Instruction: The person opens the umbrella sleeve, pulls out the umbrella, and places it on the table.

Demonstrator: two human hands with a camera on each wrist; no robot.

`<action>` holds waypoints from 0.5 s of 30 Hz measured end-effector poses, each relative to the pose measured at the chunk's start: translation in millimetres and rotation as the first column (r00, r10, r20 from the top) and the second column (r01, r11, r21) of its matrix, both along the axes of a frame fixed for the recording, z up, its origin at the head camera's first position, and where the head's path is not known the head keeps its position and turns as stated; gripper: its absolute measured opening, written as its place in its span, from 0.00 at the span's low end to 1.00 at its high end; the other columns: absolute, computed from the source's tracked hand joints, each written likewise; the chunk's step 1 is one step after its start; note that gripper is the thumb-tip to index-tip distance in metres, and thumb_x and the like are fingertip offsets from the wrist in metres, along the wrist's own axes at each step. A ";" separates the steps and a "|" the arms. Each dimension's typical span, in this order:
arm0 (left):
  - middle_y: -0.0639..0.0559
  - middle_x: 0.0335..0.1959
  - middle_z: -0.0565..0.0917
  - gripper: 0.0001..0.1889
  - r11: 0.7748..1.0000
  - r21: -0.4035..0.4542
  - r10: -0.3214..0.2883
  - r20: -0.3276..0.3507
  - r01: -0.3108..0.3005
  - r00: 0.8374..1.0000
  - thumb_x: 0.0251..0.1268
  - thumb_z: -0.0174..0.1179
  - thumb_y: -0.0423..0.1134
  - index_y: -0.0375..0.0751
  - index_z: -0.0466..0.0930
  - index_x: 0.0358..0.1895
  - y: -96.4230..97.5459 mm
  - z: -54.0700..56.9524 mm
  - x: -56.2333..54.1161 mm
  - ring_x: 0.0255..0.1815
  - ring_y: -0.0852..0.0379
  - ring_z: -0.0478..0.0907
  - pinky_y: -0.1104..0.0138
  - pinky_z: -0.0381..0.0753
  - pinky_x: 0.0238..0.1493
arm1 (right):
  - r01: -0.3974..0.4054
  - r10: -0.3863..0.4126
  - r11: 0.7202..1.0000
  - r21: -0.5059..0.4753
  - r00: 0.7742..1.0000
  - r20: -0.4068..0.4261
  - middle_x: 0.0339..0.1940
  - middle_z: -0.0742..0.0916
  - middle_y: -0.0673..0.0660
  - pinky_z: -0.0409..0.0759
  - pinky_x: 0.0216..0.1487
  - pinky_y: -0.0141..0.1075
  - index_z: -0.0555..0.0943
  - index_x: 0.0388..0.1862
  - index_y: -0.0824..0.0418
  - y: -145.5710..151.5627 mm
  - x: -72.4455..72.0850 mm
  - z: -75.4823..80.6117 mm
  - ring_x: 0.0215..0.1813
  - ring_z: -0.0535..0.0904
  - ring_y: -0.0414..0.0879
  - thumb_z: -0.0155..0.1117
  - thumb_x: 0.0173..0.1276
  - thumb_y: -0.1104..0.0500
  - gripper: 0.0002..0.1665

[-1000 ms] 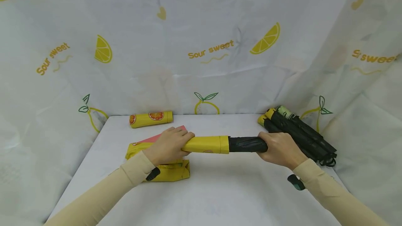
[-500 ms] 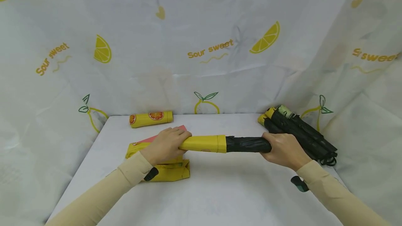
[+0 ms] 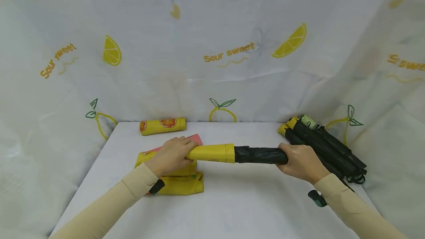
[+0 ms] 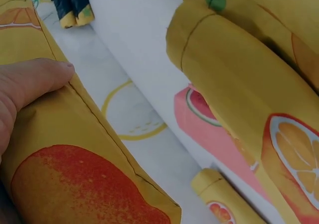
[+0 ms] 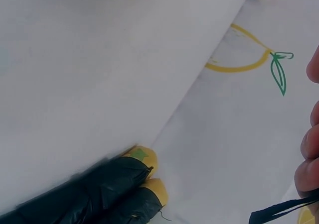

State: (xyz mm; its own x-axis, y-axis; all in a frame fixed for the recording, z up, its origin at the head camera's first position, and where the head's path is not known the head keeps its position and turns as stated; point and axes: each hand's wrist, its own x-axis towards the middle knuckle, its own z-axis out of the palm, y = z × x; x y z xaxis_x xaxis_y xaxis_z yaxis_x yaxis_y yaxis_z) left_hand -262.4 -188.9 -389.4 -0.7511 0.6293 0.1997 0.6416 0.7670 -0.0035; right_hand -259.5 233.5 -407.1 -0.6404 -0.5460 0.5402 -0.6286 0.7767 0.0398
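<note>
In the head view my left hand (image 3: 172, 154) grips a yellow umbrella sleeve (image 3: 216, 153) with fruit prints. Out of its right end sticks a folded black umbrella (image 3: 257, 155), whose far end is in the grip of my right hand (image 3: 302, 161). Sleeve and umbrella lie in one level line above the table. Up close in the left wrist view, my thumb (image 4: 47, 79) presses the sleeve (image 4: 75, 124) beside a printed red-orange fruit. Only fingertips (image 5: 310, 144) and a dark strap (image 5: 279, 211) appear at the edge of the right wrist view.
Several folded black umbrellas (image 3: 325, 150) with yellow or green ends lie at the table's right. Yellow sleeves (image 3: 182, 184) and a pink piece (image 3: 196, 139) lie under and beside my left forearm. Another yellow sleeve (image 3: 162, 126) rests by the back edge, before a white printed curtain (image 3: 159, 84).
My hands have drawn apart, left hand to the left and right hand slightly to the right. More of the black umbrella shows outside the sleeve. The head view has shifted a little.
</note>
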 end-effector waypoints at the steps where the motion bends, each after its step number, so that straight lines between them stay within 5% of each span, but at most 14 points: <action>1: 0.57 0.46 0.85 0.20 1.000 -0.002 0.005 -0.002 -0.005 1.000 0.61 0.73 0.45 0.49 0.78 0.54 -1.1 -0.6 -1.4 0.45 0.55 0.80 0.58 0.84 0.54 | 0.006 -0.006 1.000 0.002 1.000 0.004 0.15 0.79 0.44 0.73 0.19 0.30 0.76 0.24 0.56 0.0 -1.2 -0.1 0.18 0.66 0.31 0.81 0.42 0.58 0.19; 10: 0.61 0.33 0.80 0.17 0.998 0.019 0.061 -0.022 -0.061 0.998 0.59 0.74 0.44 0.50 0.78 0.47 -19.4 -7.4 -8.9 0.34 0.60 0.71 0.64 0.80 0.40 | 0.039 -0.039 0.999 0.001 0.999 0.029 0.16 0.81 0.44 0.73 0.20 0.31 0.77 0.27 0.56 4.4 -8.2 -2.8 0.19 0.67 0.31 0.81 0.42 0.57 0.19; 15: 0.59 0.34 0.81 0.19 0.996 0.010 0.093 -0.006 -0.093 0.996 0.58 0.75 0.44 0.48 0.79 0.50 -26.8 -10.9 -9.7 0.35 0.60 0.72 0.64 0.81 0.40 | 0.095 -0.095 0.996 0.003 0.994 0.060 0.17 0.82 0.44 0.76 0.21 0.33 0.78 0.29 0.56 12.7 -7.6 -8.9 0.19 0.68 0.32 0.81 0.43 0.56 0.19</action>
State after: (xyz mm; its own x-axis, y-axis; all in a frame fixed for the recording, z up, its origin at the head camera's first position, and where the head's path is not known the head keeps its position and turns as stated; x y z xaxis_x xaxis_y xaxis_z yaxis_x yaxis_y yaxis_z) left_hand -272.1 -215.7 -400.3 -0.8048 0.5547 0.2111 0.5676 0.8233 0.0004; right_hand -267.1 246.1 -416.0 -0.7207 -0.4816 0.4987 -0.5536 0.8328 0.0042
